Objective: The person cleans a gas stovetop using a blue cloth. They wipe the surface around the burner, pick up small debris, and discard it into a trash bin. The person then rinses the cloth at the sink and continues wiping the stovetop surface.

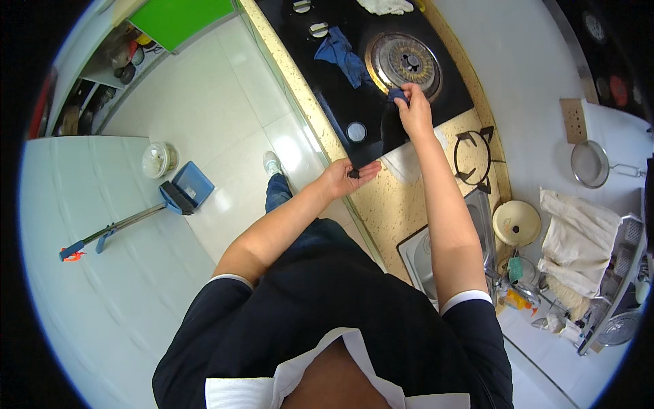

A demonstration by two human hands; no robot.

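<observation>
My right hand (pixel 416 113) pinches a small dark blue cloth (pixel 396 95) at the near edge of a gas burner (pixel 412 62), which is stained brown around its rim. At the corner of the black glass cooktop (pixel 375 120), my left hand (pixel 346 179) is turned palm up with fingers extended. A small dark piece (pixel 353 174) rests in that palm; what it is cannot be made out. A crumpled blue cloth (pixel 343 55) lies on the cooktop left of the burner. Near my left hand is a round silver control knob (pixel 356 132).
A black pan support (pixel 472 157) lies on the speckled counter (pixel 375 204), beside a steel sink (pixel 424 255). Beyond are a cream bowl (pixel 516 223) and a hanging strainer (pixel 589 164). A blue dustpan (pixel 192 185) and a lidded tub (pixel 159 160) stand to the left.
</observation>
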